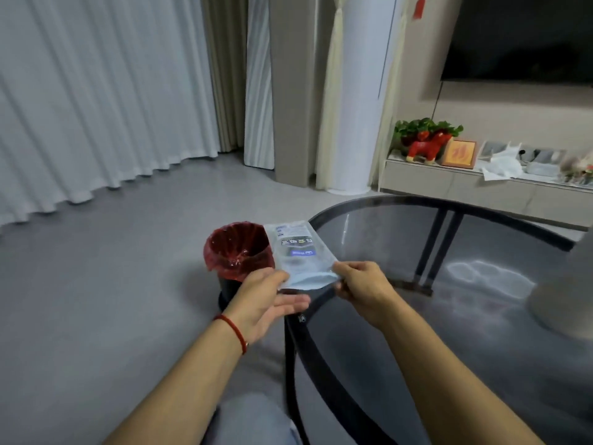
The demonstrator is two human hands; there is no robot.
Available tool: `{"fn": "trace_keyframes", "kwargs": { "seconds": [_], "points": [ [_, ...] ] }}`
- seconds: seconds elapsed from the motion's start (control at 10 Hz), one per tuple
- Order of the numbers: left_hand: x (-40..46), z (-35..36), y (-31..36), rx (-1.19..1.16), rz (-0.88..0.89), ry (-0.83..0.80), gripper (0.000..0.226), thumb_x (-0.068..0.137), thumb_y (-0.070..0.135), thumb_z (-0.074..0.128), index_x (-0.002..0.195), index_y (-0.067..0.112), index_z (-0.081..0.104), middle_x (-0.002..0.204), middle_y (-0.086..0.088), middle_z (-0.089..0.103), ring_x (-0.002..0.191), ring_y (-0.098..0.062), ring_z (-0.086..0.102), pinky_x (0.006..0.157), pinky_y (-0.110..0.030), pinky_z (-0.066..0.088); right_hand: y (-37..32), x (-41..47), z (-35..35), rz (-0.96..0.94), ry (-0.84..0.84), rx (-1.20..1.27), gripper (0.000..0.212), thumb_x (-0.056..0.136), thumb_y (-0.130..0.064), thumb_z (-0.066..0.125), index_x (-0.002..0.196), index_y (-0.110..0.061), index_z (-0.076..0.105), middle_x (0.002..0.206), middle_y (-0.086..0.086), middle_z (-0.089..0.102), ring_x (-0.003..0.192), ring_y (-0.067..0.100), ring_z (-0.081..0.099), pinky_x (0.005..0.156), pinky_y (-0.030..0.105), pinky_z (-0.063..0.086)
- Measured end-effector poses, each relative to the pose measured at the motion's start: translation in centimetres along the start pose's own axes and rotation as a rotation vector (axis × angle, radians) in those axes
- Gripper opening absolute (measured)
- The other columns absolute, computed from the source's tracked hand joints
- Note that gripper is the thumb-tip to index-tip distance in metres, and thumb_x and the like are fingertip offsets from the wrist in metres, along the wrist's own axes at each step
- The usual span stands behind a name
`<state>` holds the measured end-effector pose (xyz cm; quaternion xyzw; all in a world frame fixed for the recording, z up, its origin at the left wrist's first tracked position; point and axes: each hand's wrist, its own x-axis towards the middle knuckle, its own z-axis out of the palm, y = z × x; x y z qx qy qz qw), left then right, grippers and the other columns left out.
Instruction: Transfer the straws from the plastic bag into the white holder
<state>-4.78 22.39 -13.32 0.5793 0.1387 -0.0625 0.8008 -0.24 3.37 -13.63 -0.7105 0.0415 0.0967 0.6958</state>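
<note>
Head view: a person holds a plastic bag (300, 252) by its near, open end, out in front between both hands. The left hand (269, 300) pinches the left corner with its thumb on top, the other fingers stretched out below. The right hand (361, 289) has its fingers curled round the right corner. Beyond the left hand stands a bin (239, 252) with a red liner; under the right lies a glass table (449, 316). No straws or white holder can be made out. Probably the mouth should be spread evenly, bag kept level, so nothing spills.

A round dark glass table (481, 332) bears a pale rounded object (568, 293) at its right edge
</note>
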Motion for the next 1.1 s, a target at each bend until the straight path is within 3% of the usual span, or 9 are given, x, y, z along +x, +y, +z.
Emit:
{"fn": "trace_keyframes", "kwargs": {
  "seconds": [0.2,0.3,0.4,0.5,0.6,0.7,0.8,0.9,1.1],
  "points": [
    [4.5,-6.1,3.4,-0.213,0.063,0.193,0.023,0.092,-0.005,0.043,0.107,-0.007,0.06,0.093,-0.023,0.074,0.076,-0.037,0.073,0.063,-0.036,0.063,0.2,3.3,5.9,-0.011,-0.131,0.076,0.031,0.108,-0.024,0.054,0.098,0.0,0.069,0.073,0.008,0.062,0.063,0.02,0.068,0.065,0.033,0.062],
    [7.6,-8.5,5.8,-0.186,0.036,0.251,0.023,0.09,-0.007,0.043,0.11,-0.009,0.053,0.106,-0.03,0.064,0.077,-0.042,0.07,0.057,-0.036,0.062,2.3,3.8,5.0,-0.126,0.011,-0.31,0.022,0.107,-0.026,0.054,0.111,-0.012,0.07,0.082,0.004,0.071,0.066,0.013,0.069,0.067,0.029,0.061],
    [11.4,-10.1,7.4,-0.118,-0.024,0.272,0.009,0.09,-0.008,0.043,0.095,-0.006,0.049,0.113,-0.032,0.059,0.08,-0.042,0.068,0.05,-0.034,0.059,4.0,4.0,4.3,-0.265,0.1,-0.4,0.016,0.106,-0.017,0.054,0.107,-0.019,0.07,0.078,0.002,0.073,0.061,0.0,0.07,0.056,0.01,0.052],
    [15.1,-10.7,7.6,-0.063,-0.084,0.293,0.006,0.094,-0.004,0.046,0.097,-0.004,0.051,0.121,-0.031,0.056,0.084,-0.042,0.067,0.05,-0.034,0.06,4.7,4.3,4.7,-0.321,0.105,-0.426,0.016,0.104,-0.016,0.057,0.098,-0.024,0.069,0.081,0.001,0.073,0.066,-0.004,0.07,0.055,0.007,0.05],
    [18.2,-10.9,6.3,-0.111,-0.082,0.323,0.034,0.099,0.0,0.048,0.133,-0.005,0.044,0.136,-0.032,0.049,0.102,-0.043,0.065,0.073,-0.036,0.061,4.9,4.6,4.7,-0.326,0.102,-0.418,0.016,0.104,-0.015,0.058,0.099,-0.024,0.07,0.083,0.001,0.073,0.067,-0.002,0.071,0.054,0.009,0.051],
    [19.2,-10.7,4.7,-0.275,-0.126,0.309,0.043,0.101,-0.003,0.041,0.143,-0.005,0.035,0.147,-0.029,0.038,0.13,-0.041,0.049,0.109,-0.04,0.042,5.0,4.5,4.5,-0.322,0.103,-0.418,0.016,0.103,-0.012,0.058,0.1,-0.021,0.071,0.082,0.0,0.073,0.068,-0.004,0.071,0.054,0.007,0.051],
    [18.0,-10.8,3.8,-0.305,-0.133,0.241,0.038,0.098,-0.006,0.044,0.136,-0.009,0.04,0.142,-0.031,0.044,0.129,-0.041,0.05,0.11,-0.044,0.041,5.1,4.4,4.5,-0.323,0.095,-0.432,0.018,0.101,-0.011,0.057,0.099,-0.023,0.071,0.081,0.0,0.073,0.066,-0.002,0.071,0.055,0.007,0.051],
    [14.3,-10.3,4.1,-0.189,-0.102,0.239,0.039,0.096,-0.007,0.047,0.135,-0.009,0.042,0.136,-0.033,0.049,0.123,-0.043,0.055,0.106,-0.046,0.047,4.5,4.0,4.5,-0.317,0.091,-0.452,0.017,0.098,-0.012,0.058,0.098,-0.023,0.071,0.086,0.001,0.074,0.069,0.008,0.073,0.064,0.015,0.056],
    [1.2,-7.6,4.0,0.128,0.167,0.222,0.023,0.092,-0.004,0.054,0.112,0.003,0.063,0.106,-0.024,0.07,0.09,-0.032,0.073,0.073,-0.035,0.061,2.8,-0.6,3.2,-0.375,0.101,-0.35,0.023,0.099,-0.01,0.057,0.11,-0.023,0.074,0.095,-0.002,0.075,0.086,0.018,0.074,0.084,0.04,0.064]
  ]
}}
